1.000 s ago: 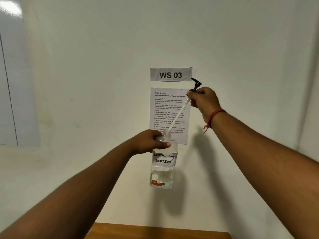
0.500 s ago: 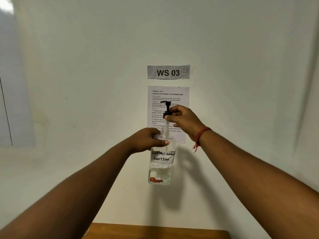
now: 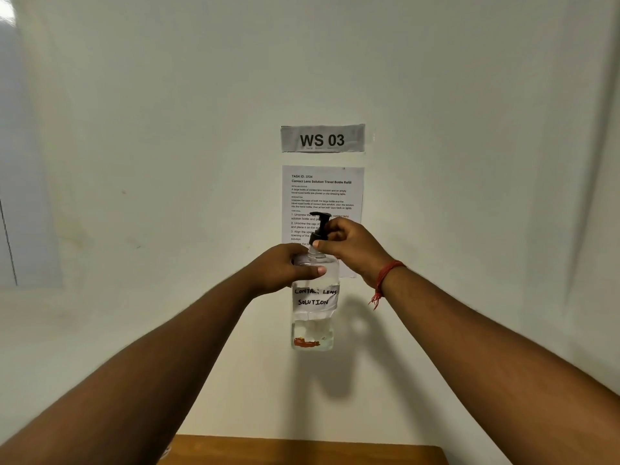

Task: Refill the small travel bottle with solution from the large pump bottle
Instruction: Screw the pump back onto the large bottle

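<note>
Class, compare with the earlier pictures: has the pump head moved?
Yes. The pump head has come down from beside the WS 03 sign onto the large bottle's neck, gripped by the right hand.

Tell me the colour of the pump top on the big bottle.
Black. The pump top shows best in the head view, pinched by the right hand.

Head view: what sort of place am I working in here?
Probably a numbered workstation set up for recorded tasks: a "WS 03" sign and a printed task sheet are stuck on a plain white wall, with a wooden tabletop edge below.
</note>
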